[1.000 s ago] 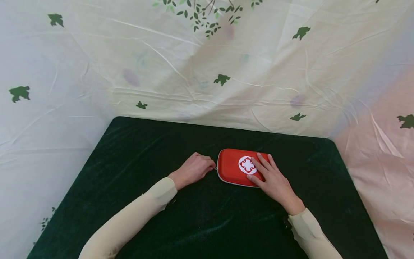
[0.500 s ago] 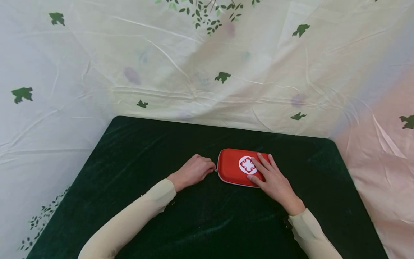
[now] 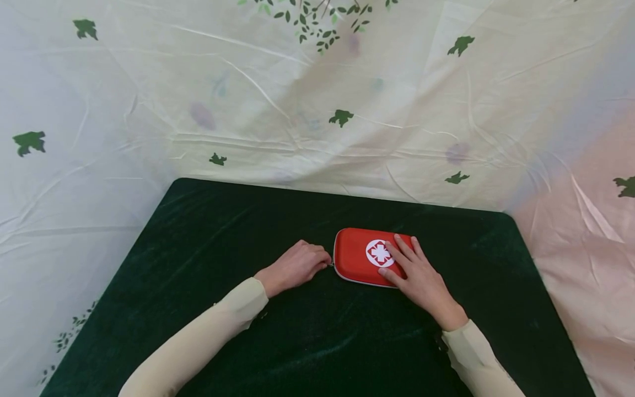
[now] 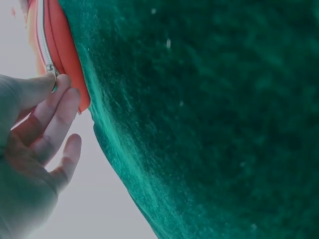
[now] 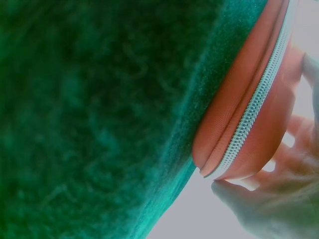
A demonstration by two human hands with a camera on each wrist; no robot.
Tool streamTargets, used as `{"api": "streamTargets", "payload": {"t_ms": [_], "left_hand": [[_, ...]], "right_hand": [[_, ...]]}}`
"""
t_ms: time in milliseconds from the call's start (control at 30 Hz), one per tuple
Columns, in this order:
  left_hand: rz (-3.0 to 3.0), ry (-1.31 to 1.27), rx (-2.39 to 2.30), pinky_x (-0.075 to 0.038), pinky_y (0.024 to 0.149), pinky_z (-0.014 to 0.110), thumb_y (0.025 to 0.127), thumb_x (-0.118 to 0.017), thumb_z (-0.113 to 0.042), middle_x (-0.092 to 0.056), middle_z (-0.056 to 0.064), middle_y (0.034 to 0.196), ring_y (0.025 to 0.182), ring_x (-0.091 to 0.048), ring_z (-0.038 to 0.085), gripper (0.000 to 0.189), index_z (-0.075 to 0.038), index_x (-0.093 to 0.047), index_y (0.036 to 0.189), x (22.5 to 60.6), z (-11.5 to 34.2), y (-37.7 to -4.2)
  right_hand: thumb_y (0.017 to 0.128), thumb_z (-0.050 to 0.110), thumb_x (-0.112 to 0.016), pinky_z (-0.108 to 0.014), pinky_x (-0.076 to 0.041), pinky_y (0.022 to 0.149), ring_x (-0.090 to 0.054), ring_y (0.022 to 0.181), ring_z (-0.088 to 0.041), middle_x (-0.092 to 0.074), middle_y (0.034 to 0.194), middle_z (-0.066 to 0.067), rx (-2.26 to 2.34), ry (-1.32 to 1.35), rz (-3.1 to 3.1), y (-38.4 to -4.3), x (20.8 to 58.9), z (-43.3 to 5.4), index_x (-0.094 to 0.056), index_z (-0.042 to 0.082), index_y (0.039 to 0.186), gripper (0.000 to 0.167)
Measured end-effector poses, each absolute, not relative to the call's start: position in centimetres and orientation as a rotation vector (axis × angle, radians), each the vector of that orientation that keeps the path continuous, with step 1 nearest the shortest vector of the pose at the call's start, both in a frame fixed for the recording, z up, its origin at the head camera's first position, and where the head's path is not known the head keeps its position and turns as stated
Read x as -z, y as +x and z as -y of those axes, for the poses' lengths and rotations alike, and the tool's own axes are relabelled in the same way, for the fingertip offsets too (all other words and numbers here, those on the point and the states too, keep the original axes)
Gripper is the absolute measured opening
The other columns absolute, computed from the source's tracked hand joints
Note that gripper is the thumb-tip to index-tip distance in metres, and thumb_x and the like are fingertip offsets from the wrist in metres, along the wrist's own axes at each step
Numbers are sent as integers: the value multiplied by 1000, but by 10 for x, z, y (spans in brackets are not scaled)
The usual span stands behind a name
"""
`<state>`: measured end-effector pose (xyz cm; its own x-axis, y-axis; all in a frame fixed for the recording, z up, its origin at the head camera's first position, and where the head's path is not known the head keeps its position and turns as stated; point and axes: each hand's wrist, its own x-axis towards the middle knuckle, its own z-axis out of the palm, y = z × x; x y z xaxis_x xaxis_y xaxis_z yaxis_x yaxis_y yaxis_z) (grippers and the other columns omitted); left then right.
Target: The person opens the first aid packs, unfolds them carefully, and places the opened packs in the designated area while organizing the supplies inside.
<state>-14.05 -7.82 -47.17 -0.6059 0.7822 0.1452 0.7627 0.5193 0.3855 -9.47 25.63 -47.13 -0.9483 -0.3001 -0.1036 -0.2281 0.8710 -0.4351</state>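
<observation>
A red zippered first-aid case (image 3: 349,255) with a white cross emblem (image 3: 378,253) lies flat on the dark green table cover. At its left end, my left hand (image 3: 296,266) pinches the metal zipper pull (image 4: 51,69) between thumb and fingers. Closed silvery zipper teeth (image 4: 42,37) run away from the pull in the left wrist view. My right hand (image 3: 424,280) rests on the right part of the lid, fingers spread and fairly straight. The right wrist view shows meshed zipper teeth (image 5: 251,112) along the case's side; the lid's far right corner is partly covered by fingers.
The green velvet cover (image 3: 307,342) spreads around the case on every side. Behind the table's far edge hangs pale cloth (image 3: 278,99) printed with green leaves and birds; similar cloth stands at left and right.
My left hand has shifted slightly toward me along the case's left end, with the zipper pull. The right hand and the case have stayed in place.
</observation>
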Motion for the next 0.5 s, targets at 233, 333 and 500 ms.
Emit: {"api": "streamTargets", "payload": {"t_ms": [233, 333, 500], "left_hand": [[-2629, 1418, -724, -57, 90, 34, 99, -69, -15, -74, 2, 109, 97, -70, 11, 18, -12, -73, 116, 478, 78, -143], [-2615, 1426, -732, -57, 90, 34, 100, -68, -17, -74, 2, 111, 98, -70, 11, 19, -12, -73, 117, 486, 79, -145], [-2603, 1362, -814, -57, 88, 35, 99, -69, -20, -73, -1, 109, 95, -68, 6, 19, -14, -73, 116, 493, 81, -146]], "right_hand": [[99, 65, -55, -75, -37, 105, 1, 158, -40, -12, 174, -4, 632, -400, -2870, -96, 471, -255, -33, 21, 164, 82], [99, 65, -55, -75, -38, 104, 1, 158, -40, -12, 174, -4, 634, -395, -2871, -97, 470, -254, -33, 21, 164, 82], [98, 64, -56, -75, -38, 104, 1, 158, -40, -12, 174, -4, 633, -385, -2870, -98, 469, -253, -32, 21, 164, 82]]}}
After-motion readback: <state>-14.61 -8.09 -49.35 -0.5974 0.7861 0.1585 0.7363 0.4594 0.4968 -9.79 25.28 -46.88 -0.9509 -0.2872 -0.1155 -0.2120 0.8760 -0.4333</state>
